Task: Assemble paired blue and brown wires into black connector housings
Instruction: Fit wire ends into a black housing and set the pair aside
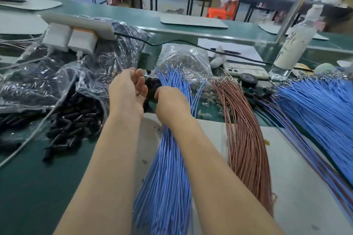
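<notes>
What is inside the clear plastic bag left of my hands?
Black connector housings fill the clear bag and spill onto the green table; folds and glare hide the rest.

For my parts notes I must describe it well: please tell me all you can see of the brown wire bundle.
The brown wire bundle is many thin wires with copper-brown insulation. It lies in a gentle curve on the pale mat and green bench, with small metal terminals at its far end. A blue bundle lies at its left, apart from it.
</notes>
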{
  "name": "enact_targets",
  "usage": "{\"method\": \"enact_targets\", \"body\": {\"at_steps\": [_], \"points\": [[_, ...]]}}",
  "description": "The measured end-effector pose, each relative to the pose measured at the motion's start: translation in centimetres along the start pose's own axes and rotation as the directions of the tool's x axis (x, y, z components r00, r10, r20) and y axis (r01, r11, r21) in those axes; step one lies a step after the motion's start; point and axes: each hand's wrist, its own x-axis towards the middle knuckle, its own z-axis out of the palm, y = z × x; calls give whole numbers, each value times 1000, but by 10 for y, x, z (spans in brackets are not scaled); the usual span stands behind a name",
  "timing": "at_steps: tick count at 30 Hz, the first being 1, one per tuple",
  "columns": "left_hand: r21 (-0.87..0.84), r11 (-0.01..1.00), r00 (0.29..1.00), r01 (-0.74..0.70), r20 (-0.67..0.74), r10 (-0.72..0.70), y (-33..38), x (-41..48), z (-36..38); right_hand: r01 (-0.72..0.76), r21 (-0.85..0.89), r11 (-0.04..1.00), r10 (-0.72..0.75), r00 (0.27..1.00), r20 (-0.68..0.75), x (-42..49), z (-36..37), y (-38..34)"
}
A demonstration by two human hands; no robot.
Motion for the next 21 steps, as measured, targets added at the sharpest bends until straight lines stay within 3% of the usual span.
{"method": "enact_targets", "body": {"at_steps": [2, 7, 12, 15, 17, 19, 21], "points": [[56, 998, 999, -41, 3, 41, -6, -2, 4, -3, 57, 998, 6, 999, -47, 0, 2, 3], [274, 944, 983, -184, 72, 170, -21, -11, 19, -27, 403, 915, 62, 995, -74, 1, -8, 19], [383, 877, 956, -290, 162, 246, -32, -22, 33, -67, 525, 849, 67, 998, 20, -2, -17, 35], [395, 862, 947, -317, 175, 268, -36, -25, 37, -46, 520, 853, 84, 995, -50, -3, -15, 41], [398, 838, 927, -374, 196, 321, -38, -26, 38, -19, 621, 783, 145, 977, -153, -5, -18, 45], [444, 774, 889, -452, 293, 352, -41, -27, 36, 17, 766, 643, 212, 957, -199, -10, -27, 56], [524, 700, 854, -486, 456, 251, -46, -28, 34, 57, 838, 543, 250, 942, -226, -17, -39, 71]]}}
